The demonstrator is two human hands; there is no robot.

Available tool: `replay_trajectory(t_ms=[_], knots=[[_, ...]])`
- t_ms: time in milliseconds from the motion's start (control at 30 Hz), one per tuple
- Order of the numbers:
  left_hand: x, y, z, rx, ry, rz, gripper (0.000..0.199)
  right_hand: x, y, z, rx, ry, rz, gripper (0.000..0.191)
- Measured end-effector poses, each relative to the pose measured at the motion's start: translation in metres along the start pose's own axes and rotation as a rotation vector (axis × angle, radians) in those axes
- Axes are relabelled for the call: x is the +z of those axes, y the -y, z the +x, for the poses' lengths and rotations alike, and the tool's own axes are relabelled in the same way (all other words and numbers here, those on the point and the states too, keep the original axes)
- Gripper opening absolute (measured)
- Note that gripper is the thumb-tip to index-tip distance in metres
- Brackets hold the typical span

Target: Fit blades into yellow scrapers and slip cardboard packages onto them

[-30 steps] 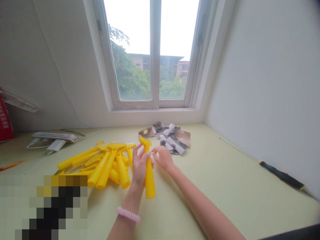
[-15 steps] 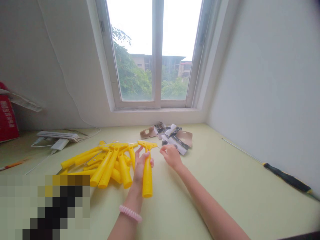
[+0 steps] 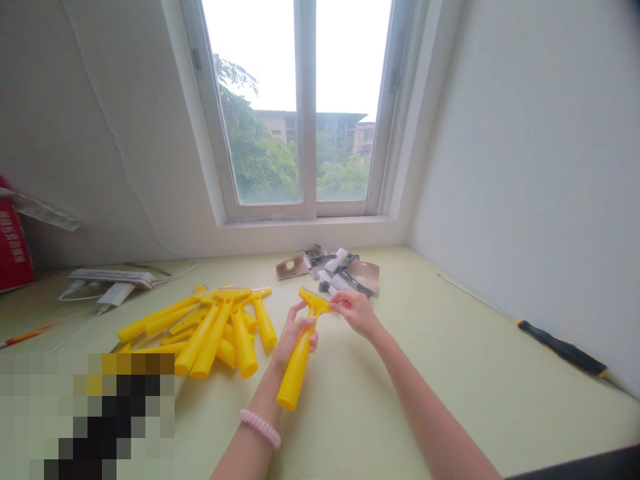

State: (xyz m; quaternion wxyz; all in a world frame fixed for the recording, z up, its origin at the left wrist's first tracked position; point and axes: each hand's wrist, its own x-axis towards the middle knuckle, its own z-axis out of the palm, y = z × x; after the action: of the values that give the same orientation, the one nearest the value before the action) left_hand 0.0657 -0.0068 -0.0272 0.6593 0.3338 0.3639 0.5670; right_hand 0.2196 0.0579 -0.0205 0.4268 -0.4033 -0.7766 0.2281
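Note:
My left hand (image 3: 296, 337) is closed around a yellow scraper (image 3: 294, 373), near where its handle meets the wide head. The scraper tilts, its handle end toward me and its head pointing away. At the right end of that head my right hand (image 3: 356, 313) is pinched, fingertips touching or very close to it. Whatever sits between those fingertips is too small to make out. To the left of my left hand, several more yellow scrapers (image 3: 215, 333) lie in a heap on the pale green table (image 3: 380, 413).
Torn cardboard packaging (image 3: 364, 272) lies beyond my hands, below the window. A long screwdriver (image 3: 560, 348) rests along the right wall. At the left are a white power strip (image 3: 115, 276) with cables, a red box (image 3: 13, 245) and an orange pencil-like stick (image 3: 25, 338).
The scraper has turned, its head tilting and its handle end swinging left toward me. My right hand has come from just beside the head to its right end. The view has shifted slightly.

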Motion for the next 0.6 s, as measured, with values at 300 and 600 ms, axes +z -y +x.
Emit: replay_trajectory(t_ms=[300,600], knots=[[0.0002,-0.0022,-0.0010,-0.025,0.021,0.072,0.055,-0.0066,0.0083,-0.0053,-0.251,0.078,-0.308,0.022],[-0.0020,-0.0082,-0.0035,-0.014,0.018,0.084,0.050,-0.0023,0.0059,-0.0027,-0.153,-0.022,-0.180,0.009]])
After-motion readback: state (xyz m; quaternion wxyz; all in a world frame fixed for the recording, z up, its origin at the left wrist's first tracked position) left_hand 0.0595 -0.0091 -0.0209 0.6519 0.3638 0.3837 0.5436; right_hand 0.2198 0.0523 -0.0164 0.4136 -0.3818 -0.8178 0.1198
